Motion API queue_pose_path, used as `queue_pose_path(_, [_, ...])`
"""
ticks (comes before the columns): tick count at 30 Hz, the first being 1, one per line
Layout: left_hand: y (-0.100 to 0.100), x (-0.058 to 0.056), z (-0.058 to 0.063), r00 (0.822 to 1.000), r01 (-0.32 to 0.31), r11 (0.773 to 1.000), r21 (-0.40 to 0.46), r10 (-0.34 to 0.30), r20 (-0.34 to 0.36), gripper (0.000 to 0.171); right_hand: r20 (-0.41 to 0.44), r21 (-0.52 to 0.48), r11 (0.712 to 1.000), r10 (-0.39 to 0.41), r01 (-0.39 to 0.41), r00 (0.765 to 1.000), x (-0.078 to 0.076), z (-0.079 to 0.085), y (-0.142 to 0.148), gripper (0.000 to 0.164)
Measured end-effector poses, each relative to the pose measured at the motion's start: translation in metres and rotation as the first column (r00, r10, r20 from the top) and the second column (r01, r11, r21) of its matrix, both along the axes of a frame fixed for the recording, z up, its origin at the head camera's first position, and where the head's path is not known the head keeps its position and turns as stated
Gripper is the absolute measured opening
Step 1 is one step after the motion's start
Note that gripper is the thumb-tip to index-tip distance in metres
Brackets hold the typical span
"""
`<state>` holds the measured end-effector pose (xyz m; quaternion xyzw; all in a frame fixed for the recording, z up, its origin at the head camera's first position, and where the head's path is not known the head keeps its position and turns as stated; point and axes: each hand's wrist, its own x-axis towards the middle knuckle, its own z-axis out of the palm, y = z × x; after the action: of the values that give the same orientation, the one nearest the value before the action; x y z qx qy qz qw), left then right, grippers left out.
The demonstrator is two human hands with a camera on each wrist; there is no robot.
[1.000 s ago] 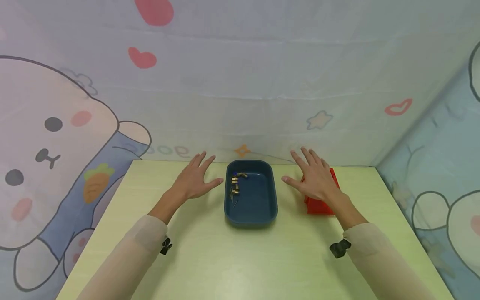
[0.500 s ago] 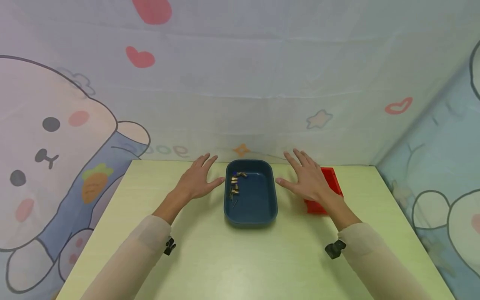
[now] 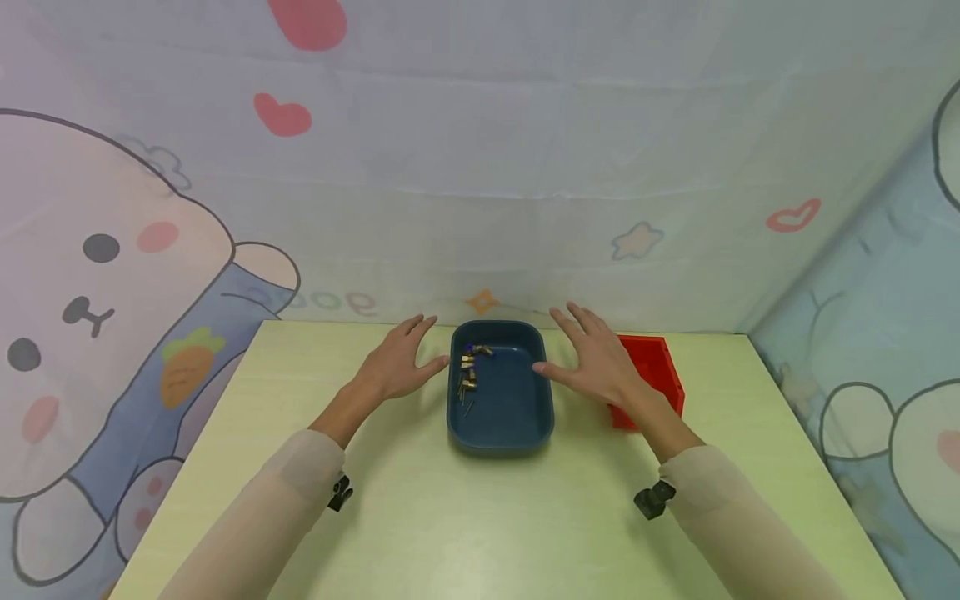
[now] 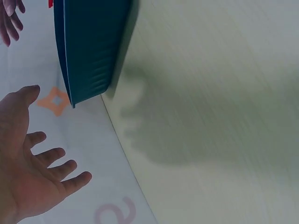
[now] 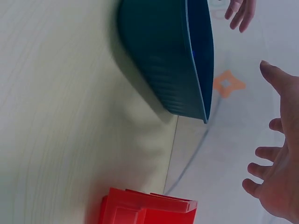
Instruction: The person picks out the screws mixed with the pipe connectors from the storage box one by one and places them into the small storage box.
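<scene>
Two bare hands are mine here: my left grip [image 3: 395, 367] and my right grip [image 3: 596, 360], both with fingers spread apart and thumbs turned inward. Between them stands a dark blue tray [image 3: 510, 404] on the pale table [image 3: 450, 521], close to the table's far edge. Small brass-coloured pieces [image 3: 469, 384] lie in it, gathered along its left side, with bits of blue or purple among them; they are too small for me to make out fully. A thin pin [image 3: 469, 409] lies just nearer me than the rest.

My left thumb is just beside the tray's left rim. My right thumb overlaps the right rim in the head view, but the right wrist view shows that hand raised and apart from the tray.

To the right sits a red bin [image 3: 652, 367], partly hidden by my right hand and wrist. My light sleeves [image 3: 258, 508] reach to the wrists, each with a small black device [image 3: 654, 500] by the cuff. Behind the table hangs a pale backdrop [image 3: 465, 125] printed with hearts, stars and, at left, a large cartoon animal [image 3: 135, 275] with a carrot on its blue clothing.
</scene>
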<state>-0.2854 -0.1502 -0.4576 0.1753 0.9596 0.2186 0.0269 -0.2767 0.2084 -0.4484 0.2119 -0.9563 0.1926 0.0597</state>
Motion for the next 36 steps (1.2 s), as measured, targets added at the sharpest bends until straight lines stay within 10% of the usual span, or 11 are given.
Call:
queue_pose_path(8, [0.002,0.000,-0.007,0.998,0.019,0.990,0.140,-0.028,0.058,0.078,0.050,-0.063,0.998,0.013,-0.010,0.999,0.004,-0.003,-0.010,0.099])
queue_pose_path(16, [0.004,0.003,-0.015,0.971,-0.057,0.934,0.354,-0.030,0.237,0.078,0.097,-0.112,0.993,0.045,-0.034,0.994,0.007,-0.007,-0.022,0.101])
queue_pose_path(28, [0.010,-0.004,-0.022,0.806,-0.361,0.691,0.627,-0.107,0.582,0.076,0.162,-0.224,0.971,0.119,-0.081,0.980,0.005,-0.017,-0.044,0.102])
queue_pose_path(36, [0.020,-0.006,-0.027,0.762,-0.451,0.622,0.640,-0.104,0.639,0.074,0.176,-0.327,0.939,0.171,-0.106,0.969,0.002,-0.025,-0.055,0.097])
